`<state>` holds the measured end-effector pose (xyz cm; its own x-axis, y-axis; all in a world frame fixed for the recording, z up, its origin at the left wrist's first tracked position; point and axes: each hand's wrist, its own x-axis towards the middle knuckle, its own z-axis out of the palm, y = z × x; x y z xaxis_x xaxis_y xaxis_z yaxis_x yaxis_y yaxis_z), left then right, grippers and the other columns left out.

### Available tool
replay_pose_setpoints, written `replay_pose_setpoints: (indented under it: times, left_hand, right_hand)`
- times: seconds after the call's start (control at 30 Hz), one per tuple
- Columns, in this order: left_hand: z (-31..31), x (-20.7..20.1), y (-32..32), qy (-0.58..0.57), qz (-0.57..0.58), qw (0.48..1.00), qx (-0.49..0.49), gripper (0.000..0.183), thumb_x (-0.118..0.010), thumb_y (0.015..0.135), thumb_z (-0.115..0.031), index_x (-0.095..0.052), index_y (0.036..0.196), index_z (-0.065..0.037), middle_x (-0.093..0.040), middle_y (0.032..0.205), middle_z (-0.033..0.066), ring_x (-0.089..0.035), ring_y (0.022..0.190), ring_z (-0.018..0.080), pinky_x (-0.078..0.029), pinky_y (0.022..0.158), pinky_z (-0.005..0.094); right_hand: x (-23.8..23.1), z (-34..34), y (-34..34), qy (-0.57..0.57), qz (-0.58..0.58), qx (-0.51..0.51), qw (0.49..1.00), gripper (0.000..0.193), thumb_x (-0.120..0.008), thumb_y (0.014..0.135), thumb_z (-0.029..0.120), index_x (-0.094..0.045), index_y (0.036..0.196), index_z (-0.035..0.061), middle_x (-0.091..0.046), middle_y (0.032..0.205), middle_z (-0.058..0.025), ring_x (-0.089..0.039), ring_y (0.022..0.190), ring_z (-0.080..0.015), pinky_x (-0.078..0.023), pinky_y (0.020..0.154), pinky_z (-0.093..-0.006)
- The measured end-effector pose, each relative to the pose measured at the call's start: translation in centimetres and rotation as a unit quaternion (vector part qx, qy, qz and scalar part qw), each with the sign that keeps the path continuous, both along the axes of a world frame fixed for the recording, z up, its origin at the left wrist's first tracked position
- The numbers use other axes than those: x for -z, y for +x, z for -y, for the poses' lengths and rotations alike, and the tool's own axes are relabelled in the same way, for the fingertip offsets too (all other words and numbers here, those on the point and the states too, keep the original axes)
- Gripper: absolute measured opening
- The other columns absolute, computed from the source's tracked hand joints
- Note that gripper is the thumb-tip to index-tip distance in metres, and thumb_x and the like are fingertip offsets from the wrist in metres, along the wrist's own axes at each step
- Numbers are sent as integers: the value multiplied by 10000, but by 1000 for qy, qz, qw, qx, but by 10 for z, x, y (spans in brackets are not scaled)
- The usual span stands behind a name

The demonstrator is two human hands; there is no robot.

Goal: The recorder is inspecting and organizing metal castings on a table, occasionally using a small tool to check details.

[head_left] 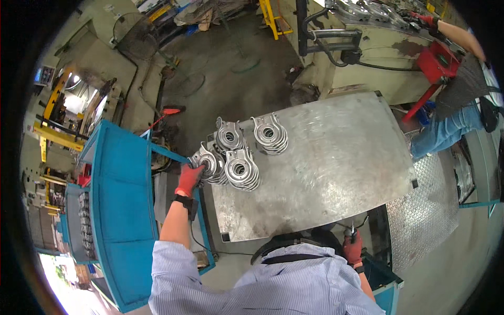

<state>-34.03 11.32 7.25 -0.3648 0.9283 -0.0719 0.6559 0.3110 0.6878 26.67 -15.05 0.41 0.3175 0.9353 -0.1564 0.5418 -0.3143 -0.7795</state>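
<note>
My left hand [190,178], in a red glove, has its fingers closed on the edge of a stamped metal bracket [206,160] with a round hole. That bracket tops the leftmost of several stacks. Close by stand the other stacks of like brackets: a rear stack [229,135], a front stack [240,169] and a right stack [269,133]. Low at the table's near edge, my right hand [353,249], also red-gloved, is wrapped round a slim tool with a metal tip [353,229] pointing away from me. Most of the tool is hidden in the glove.
A worn steel table [325,168] carries the stacks. Blue metal bin panels [123,205] stand at left. Another person's red-gloved hand [424,21] is among metal parts at the far right bench. A red box on a post [438,62] and a tread-plate platform [425,210] lie right.
</note>
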Motion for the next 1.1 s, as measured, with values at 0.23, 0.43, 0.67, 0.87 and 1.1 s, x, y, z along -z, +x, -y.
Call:
replay_pose_setpoints:
  times: [0.23, 0.43, 0.67, 0.87, 1.1]
  left_hand:
    - [-29, 3, 37, -73, -204, 973, 78, 533, -640, 800, -413, -562, 1013, 70, -607, 947, 257, -572, 947, 411, -458, 784, 446]
    - [-12, -68, 72, -70, -337, 938, 40, 622, -594, 777, -507, -545, 1051, 50, -608, 1012, 268, -571, 970, 414, -458, 801, 467]
    - [-66, -208, 253, 136, -255, 935, 206, 551, -662, 782, -346, -527, 1148, 44, -618, 975, 262, -590, 932, 399, -466, 780, 436]
    - [-120, -278, 425, 194, -169, 889, 378, 483, -664, 798, -328, -546, 1108, 24, -628, 952, 237, -598, 885, 390, -465, 730, 426]
    - [-219, -311, 589, 213, -183, 845, 455, 458, -642, 802, -392, -557, 1046, -13, -625, 969, 215, -582, 922, 393, -466, 761, 422]
  right_hand:
    - [13, 19, 7, -37, 0, 90, 995, 375, -624, 759, 99, -530, 1091, -48, -612, 865, -270, -596, 819, -432, -463, 678, -455]
    - [-17, 7, 4, -42, 32, 105, 993, 289, -632, 756, 190, -569, 964, 0, -598, 777, -270, -593, 740, -431, -459, 621, -476]
    - [-26, 13, 25, -43, 48, 154, 986, 380, -612, 789, 228, -520, 1070, -11, -603, 830, -258, -589, 786, -426, -462, 669, -476]
    - [-4, 30, 57, -14, 35, 218, 975, 263, -606, 791, 163, -537, 988, 4, -601, 797, -241, -588, 787, -426, -451, 640, -460]
    - [-12, 47, 104, 7, 21, 298, 954, 203, -580, 822, 175, -527, 884, -11, -580, 764, -250, -566, 739, -439, -428, 609, -474]
